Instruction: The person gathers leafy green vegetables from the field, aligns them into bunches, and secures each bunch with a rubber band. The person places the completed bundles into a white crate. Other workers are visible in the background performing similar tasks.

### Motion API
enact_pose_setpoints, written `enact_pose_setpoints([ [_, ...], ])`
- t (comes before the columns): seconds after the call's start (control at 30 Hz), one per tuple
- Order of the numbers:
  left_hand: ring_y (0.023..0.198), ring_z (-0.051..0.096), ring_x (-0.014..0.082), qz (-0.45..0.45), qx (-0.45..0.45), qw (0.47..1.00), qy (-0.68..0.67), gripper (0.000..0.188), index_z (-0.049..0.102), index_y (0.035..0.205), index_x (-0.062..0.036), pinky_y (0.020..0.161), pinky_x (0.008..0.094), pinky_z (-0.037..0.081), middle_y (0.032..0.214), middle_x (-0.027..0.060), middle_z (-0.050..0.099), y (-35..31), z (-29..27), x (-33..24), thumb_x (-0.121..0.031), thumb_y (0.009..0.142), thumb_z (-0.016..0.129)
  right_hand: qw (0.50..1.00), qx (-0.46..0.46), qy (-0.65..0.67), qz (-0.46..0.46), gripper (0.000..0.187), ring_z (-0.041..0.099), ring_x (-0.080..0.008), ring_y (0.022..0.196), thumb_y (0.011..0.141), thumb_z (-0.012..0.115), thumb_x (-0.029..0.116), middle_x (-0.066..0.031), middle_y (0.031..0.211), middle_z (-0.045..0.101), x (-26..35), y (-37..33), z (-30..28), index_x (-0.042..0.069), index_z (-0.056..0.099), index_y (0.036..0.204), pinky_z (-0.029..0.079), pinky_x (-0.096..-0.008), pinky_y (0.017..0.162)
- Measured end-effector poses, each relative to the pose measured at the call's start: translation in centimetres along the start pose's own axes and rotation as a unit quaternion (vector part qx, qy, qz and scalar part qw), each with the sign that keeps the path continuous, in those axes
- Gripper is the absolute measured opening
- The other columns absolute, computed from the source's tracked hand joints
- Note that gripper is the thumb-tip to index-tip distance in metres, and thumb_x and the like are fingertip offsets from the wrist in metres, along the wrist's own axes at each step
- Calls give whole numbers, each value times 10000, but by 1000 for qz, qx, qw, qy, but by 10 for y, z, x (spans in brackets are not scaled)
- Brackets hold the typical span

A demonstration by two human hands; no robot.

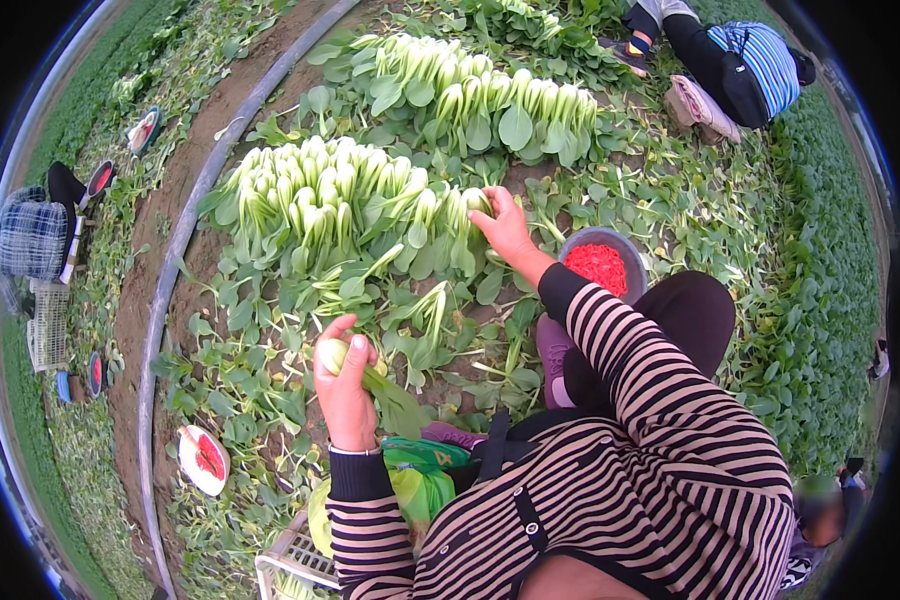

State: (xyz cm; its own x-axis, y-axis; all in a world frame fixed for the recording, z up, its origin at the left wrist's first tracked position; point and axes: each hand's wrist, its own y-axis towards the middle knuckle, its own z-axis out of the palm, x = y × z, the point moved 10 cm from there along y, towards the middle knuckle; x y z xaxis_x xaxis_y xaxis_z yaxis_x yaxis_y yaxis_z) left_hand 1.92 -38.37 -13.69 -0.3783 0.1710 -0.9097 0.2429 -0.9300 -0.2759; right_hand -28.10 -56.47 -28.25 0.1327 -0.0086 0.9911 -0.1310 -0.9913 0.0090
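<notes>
My left hand [348,390] is closed around a bok choy [400,408]. Its pale base shows between the thumb and fingers, and its green leaves hang toward my lap. My right hand [507,232] reaches forward, with thumb and fingertips on the pale base of another bok choy [475,205]. That one stands at the right end of a dense row of bok choy [320,190], all with bases up and leaves down. Between my hands, loose bok choy [432,308] lie on the leafy ground.
A grey bowl of small red pieces [598,266] stands by my right knee. Farther off is a second bok choy row [480,95]. A grey hose [185,220] runs along the left, near a white dish [205,462]. A crate [295,555] sits lower left. Co-workers [35,235] crouch around.
</notes>
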Motion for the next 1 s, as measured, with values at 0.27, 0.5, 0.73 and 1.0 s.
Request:
enact_pose_setpoints([
  [0.27,753,563,61,3,18,997,72,405,564,1259,-31,692,202,454,903,-20,615,2,-1,7,-139,892,701,946,309,98,9,476,573,-134,1107,864,685,30,-62,1194,593,140,-122,111,47,487,1297,452,-301,982],
  [0.5,716,582,90,15,29,999,-4,314,558,1158,-49,641,235,485,897,12,634,1,-4,16,-166,903,699,912,353,207,-15,499,591,-143,1085,896,676,90,-91,1212,589,172,-173,134,6,451,1334,475,-309,959],
  [0.73,870,612,125,5,66,998,-13,381,524,1275,-46,720,268,513,1036,13,639,1,0,19,-173,940,652,915,356,191,-1,379,593,-146,1094,945,580,49,-86,1229,596,162,-161,119,-14,493,1309,477,-316,964],
  [1.0,1105,571,147,-86,150,970,-173,459,477,1385,-60,929,315,487,1247,31,586,-9,20,32,-151,959,621,886,364,258,128,311,580,-126,1092,953,605,103,-56,1178,620,143,-163,130,14,541,1245,477,-302,952],
])
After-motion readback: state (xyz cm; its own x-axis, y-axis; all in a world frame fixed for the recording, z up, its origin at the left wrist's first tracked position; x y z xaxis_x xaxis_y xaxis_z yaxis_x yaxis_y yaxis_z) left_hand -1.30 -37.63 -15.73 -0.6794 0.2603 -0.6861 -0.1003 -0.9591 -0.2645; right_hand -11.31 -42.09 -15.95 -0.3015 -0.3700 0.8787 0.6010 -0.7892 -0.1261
